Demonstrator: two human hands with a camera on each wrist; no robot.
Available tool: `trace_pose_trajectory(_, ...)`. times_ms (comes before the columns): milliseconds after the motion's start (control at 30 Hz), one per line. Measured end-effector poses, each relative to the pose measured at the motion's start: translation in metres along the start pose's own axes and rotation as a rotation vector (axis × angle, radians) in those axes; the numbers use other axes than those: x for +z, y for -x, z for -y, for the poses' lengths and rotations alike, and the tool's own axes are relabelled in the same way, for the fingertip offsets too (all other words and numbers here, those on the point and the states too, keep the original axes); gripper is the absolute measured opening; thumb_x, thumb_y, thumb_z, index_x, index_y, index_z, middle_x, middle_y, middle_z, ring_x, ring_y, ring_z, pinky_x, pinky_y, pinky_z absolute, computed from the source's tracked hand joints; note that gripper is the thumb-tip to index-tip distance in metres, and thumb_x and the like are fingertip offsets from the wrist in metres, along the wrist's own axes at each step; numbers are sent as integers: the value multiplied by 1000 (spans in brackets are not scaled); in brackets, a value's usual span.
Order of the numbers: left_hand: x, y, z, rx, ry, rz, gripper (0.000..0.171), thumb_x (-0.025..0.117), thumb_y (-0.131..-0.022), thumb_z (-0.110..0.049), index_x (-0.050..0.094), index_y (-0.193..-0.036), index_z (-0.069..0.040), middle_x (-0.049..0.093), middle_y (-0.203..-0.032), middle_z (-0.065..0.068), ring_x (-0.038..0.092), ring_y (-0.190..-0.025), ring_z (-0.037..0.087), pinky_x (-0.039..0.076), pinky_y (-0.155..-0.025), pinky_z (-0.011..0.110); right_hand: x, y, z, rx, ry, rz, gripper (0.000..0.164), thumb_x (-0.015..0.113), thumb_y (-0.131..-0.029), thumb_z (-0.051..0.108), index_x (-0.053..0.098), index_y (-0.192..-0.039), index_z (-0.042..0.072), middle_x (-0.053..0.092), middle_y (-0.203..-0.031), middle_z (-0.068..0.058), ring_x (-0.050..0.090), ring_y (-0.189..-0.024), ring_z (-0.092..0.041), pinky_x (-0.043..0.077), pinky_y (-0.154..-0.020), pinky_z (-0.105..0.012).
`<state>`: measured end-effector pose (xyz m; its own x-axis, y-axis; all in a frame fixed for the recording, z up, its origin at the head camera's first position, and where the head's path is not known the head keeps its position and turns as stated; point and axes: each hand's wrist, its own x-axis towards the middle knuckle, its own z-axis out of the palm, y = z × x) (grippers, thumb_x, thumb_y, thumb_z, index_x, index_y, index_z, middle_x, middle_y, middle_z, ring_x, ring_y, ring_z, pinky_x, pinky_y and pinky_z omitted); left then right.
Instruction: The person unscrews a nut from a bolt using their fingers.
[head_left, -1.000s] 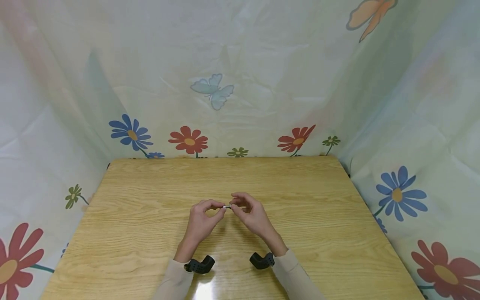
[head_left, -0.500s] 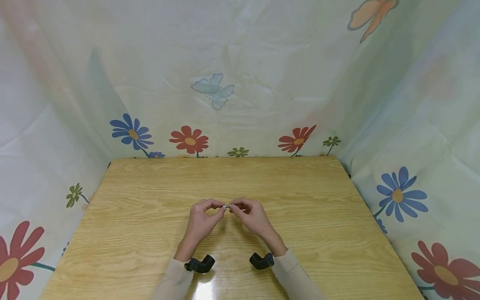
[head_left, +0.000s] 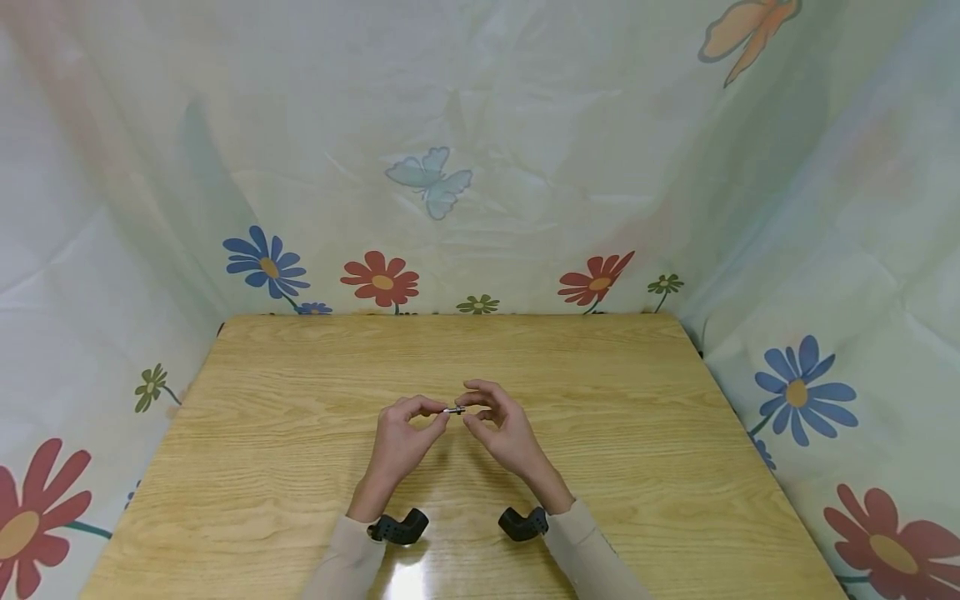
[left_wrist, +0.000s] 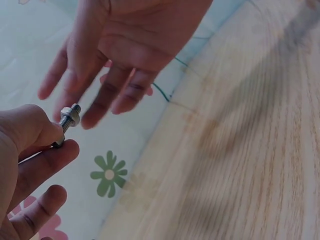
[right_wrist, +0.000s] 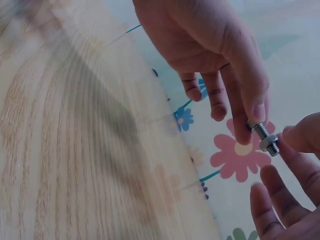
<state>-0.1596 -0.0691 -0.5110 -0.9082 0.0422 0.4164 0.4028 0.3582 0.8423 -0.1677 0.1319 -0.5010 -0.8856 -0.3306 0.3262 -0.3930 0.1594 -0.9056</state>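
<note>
A small metal bolt (head_left: 453,410) is held above the table between both hands. My left hand (head_left: 401,442) pinches it by its head end between thumb and index finger. On the threaded shank, close to the free end, sits a hex nut (left_wrist: 70,116); a short length of thread sticks out past it. The right hand (head_left: 512,435) is at the nut's side, its thumb and index finger spread apart around the bolt's end. In the right wrist view, the right index fingertip (right_wrist: 283,143) overlaps the far side of the thread. The bolt's head is mostly covered by left fingers.
Under the hands is a wooden table (head_left: 315,375). A pale cloth (head_left: 510,192) printed with flowers and butterflies hangs behind it and on both sides. Black wrist cameras, a left one (head_left: 401,527) and a right one (head_left: 522,523), stick out inward from the forearms.
Half a second ago the right thumb and fingers were closed at the nut; now they have spread off it, index finger raised. The left hand keeps its pinch on the bolt almost unmoved.
</note>
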Motion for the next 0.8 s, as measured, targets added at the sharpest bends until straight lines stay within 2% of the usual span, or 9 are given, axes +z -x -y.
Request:
trace_pose_trajectory(167,0,1,0,-10,5,6,10,82,-87,-9,81,-94,-15,78,-92,-3,71,-93,19,59,-87,40,1,-1,0,51,17,-59,34,65,-102,9,61,-136,10,71,-118,-18,66,-113,-34,56,-88,-32)
trace_pose_trajectory(333,0,1,-1,-7,18,6,10,83,-87,-9,82,-95,-16,79,-93,-3,71,-93,19,60,-87,42,4,-1,-2,155,77,-129,22,63,-104,21,74,-116,7,76,-108,-11,71,-101,-33,57,-80,-26)
trace_pose_trajectory(500,0,1,-1,-9,33,14,11,82,-87,-9,82,-95,-17,78,-93,-4,70,-93,20,60,-87,47,5,-1,-3,205,107,-109,27,62,-105,27,80,-99,8,78,-92,-7,70,-90,-40,54,-73,-25)
trace_pose_trajectory(700,0,2,-2,-13,45,25,11,82,-87,-10,81,-96,-18,78,-93,-3,70,-93,29,59,-88,52,4,0,-3,213,106,-83,30,62,-105,26,78,-100,1,78,-91,-8,69,-88,-36,54,-74,-25)
trace_pose_trajectory(800,0,2,-2,-12,49,28,10,81,-88,-10,81,-96,-17,78,-93,-2,70,-93,31,59,-88,53,5,0,-3,221,106,-76,28,62,-105,25,78,-102,2,78,-93,-8,70,-90,-35,55,-74,-25)
